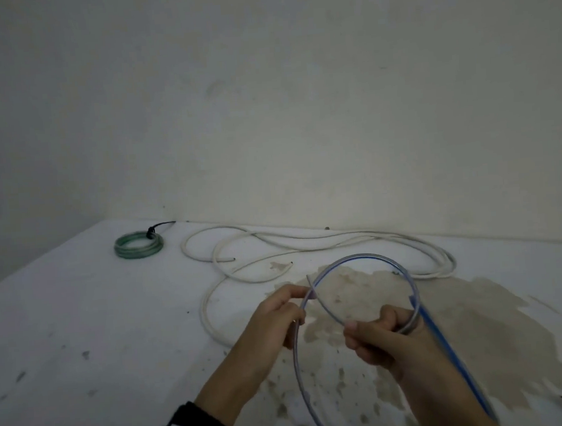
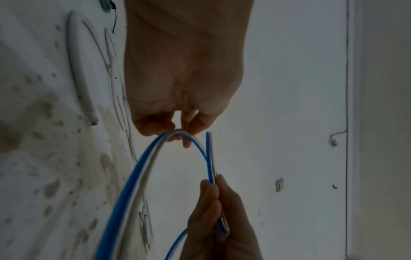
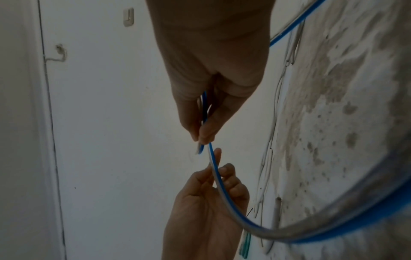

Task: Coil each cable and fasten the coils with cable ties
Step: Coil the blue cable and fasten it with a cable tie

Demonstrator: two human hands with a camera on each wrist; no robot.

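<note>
- The blue-and-clear flat cable (image 1: 369, 260) is bent into a loop held in the air above the white stained table (image 1: 80, 310), between the two hands.
- The left hand (image 1: 277, 316) pinches the cable at the left side of the loop, thumb and fingertips closed on the strand where it crosses its own short free end; from there a strand drops toward the near table edge.
- In the left wrist view, the left hand (image 2: 184, 98) has its fingers curled over the top of the arch of the cable (image 2: 142, 168).
- The right hand (image 1: 391, 338) grips the right side of the loop, fingers curled around two strands; the blue edge of the cable runs from it down along the forearm.
- In the right wrist view, the right hand (image 3: 213, 73) pinches the cable (image 3: 224, 191) between thumb and fingers, and the left hand (image 3: 206, 205) takes the same strand just below it.
- A white cable (image 1: 308, 244) lies loose in wide uncoiled loops on the table beyond the hands, near the wall (image 1: 298, 95).
- A green coiled cable (image 1: 139, 245) lies at the far left of the table, bound by a black cable tie (image 1: 150, 233), well apart from both hands.
</note>
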